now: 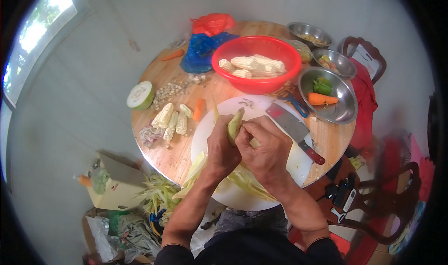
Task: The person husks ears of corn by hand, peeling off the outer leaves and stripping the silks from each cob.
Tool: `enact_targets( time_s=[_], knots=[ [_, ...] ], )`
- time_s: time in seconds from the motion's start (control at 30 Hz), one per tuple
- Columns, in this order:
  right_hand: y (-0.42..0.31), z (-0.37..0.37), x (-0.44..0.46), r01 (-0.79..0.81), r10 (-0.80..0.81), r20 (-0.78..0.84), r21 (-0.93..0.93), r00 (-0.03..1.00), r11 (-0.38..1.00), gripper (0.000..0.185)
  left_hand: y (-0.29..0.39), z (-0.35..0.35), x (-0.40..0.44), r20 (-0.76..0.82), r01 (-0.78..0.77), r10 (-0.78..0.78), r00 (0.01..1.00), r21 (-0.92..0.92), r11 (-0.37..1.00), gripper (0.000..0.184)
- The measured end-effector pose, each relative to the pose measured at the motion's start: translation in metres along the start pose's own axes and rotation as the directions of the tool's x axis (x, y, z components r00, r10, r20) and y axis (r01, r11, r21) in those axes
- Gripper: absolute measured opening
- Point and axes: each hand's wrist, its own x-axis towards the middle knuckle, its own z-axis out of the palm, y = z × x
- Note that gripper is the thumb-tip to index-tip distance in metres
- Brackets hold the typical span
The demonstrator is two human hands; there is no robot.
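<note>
Over the white round board, my left hand is wrapped round a green-husked ear of corn, its tip pointing up. My right hand pinches the husk on the ear's right side, fingers closed. Loose husk leaves lie on the board below my hands. A cleaver with a red handle rests on the board's right side. Behind the board stands a red basin holding several peeled ears of corn.
Small corn ears, a carrot piece and a cut gourd lie left. A steel bowl holds a carrot and green pepper. Blue scissors lie behind the cleaver. A chair stands right, a box left.
</note>
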Motion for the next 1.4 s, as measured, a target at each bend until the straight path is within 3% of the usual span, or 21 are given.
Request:
enact_targets(
  time_s=[0.17,0.23,0.37,0.43,0.47,0.53,0.57,0.63,0.87,0.97,1.07,1.13,1.27,1.33,1.37,1.4],
  knots=[
    [0.011,0.005,-0.004,-0.082,0.085,-0.027,0.108,0.996,0.991,0.010,-0.005,-0.002,-0.002,-0.018,-0.089,0.091,0.996,0.055,0.994,0.051],
    [0.023,0.008,-0.007,-0.330,0.301,0.137,0.377,0.944,0.865,0.015,-0.004,-0.005,-0.003,-0.024,-0.066,0.067,0.997,0.039,0.997,0.052],
    [0.013,-0.003,-0.004,-0.367,0.279,0.250,0.455,0.927,0.812,0.021,-0.003,-0.009,-0.002,0.021,-0.017,0.018,1.000,-0.002,1.000,0.056],
    [0.001,-0.004,0.001,-0.313,0.250,0.192,0.479,0.949,0.820,0.024,-0.012,-0.004,0.000,0.062,0.053,-0.038,0.997,-0.260,0.964,0.063],
    [0.002,-0.004,0.003,-0.313,0.250,0.192,0.479,0.949,0.820,0.024,-0.013,-0.004,-0.002,0.062,0.053,-0.038,0.997,-0.261,0.964,0.063],
    [0.009,-0.002,0.005,-0.334,0.246,0.251,0.420,0.936,0.844,0.022,-0.004,-0.007,-0.001,0.073,-0.047,0.049,0.996,-0.039,0.998,0.067],
    [0.013,-0.001,0.004,-0.333,0.245,0.250,0.420,0.937,0.844,0.022,-0.003,-0.007,-0.001,0.072,-0.047,0.050,0.996,-0.040,0.998,0.067],
    [0.020,0.003,0.002,-0.336,0.254,0.223,0.538,0.941,0.773,0.020,-0.002,-0.010,0.000,0.088,-0.114,0.113,0.990,0.011,0.993,0.069],
    [0.021,0.008,-0.001,-0.431,0.373,0.224,0.586,0.900,0.686,0.017,-0.016,-0.014,-0.002,0.136,-0.089,0.109,0.985,-0.147,0.985,0.075],
    [0.032,0.016,-0.006,-0.431,0.396,0.214,0.665,0.893,0.610,0.017,-0.024,-0.014,-0.002,0.222,0.021,0.036,0.974,-0.250,0.968,0.083],
    [0.038,0.019,-0.013,-0.447,0.447,0.211,0.722,0.869,0.527,0.016,-0.025,-0.011,-0.004,0.209,0.048,0.018,0.978,-0.306,0.951,0.080],
    [0.039,0.017,-0.020,-0.533,0.594,0.364,0.836,0.717,0.131,0.017,-0.023,-0.014,-0.005,0.106,0.127,-0.087,0.991,-0.456,0.881,0.068],
    [0.049,0.020,-0.033,-0.567,0.617,0.335,0.793,0.712,0.224,0.018,-0.028,-0.026,0.002,0.094,0.124,-0.091,0.991,-0.443,0.888,0.065],
    [0.049,0.023,-0.034,-0.373,0.428,0.120,0.726,0.896,0.578,0.020,-0.029,-0.024,0.003,0.103,0.184,-0.153,0.983,-0.467,0.865,0.061],
    [0.045,0.025,-0.034,-0.374,0.430,0.119,0.726,0.895,0.578,0.020,-0.030,-0.023,0.004,0.110,0.235,-0.209,0.972,-0.492,0.838,0.058],
    [0.036,0.029,-0.032,-0.358,0.425,0.158,0.821,0.891,0.444,0.020,-0.032,-0.022,0.003,0.110,0.235,-0.208,0.972,-0.491,0.839,0.058]
  ],
)
